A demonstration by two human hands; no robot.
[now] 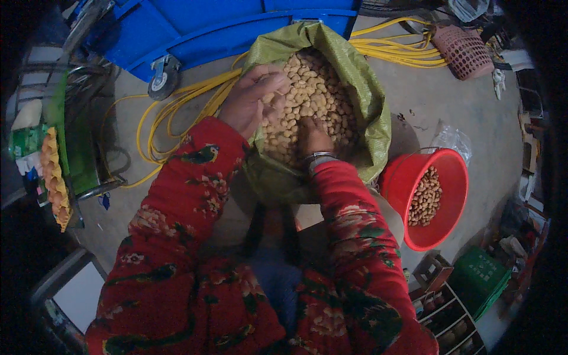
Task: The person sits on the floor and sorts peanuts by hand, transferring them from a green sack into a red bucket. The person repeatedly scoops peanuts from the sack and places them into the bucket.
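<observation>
Reaching into an open green woven sack that stands on the concrete floor, the person works both hands among pale shelled peanuts. The left hand is cupped at the sack's near rim, fingers curled around a loose handful of nuts. The right hand is pushed down into the heap, fingers buried, so I cannot tell whether it is wide or closed.

A red bucket stands just right of the sack, partly filled with the same nuts. The sack's soft rim could slump under the forearms and spill nuts onto the floor, and the cupped handful may shed a few when lifted across to the bucket.

A green crate sits at lower right, a pink basket at upper right, and yellow hose coils behind.
</observation>
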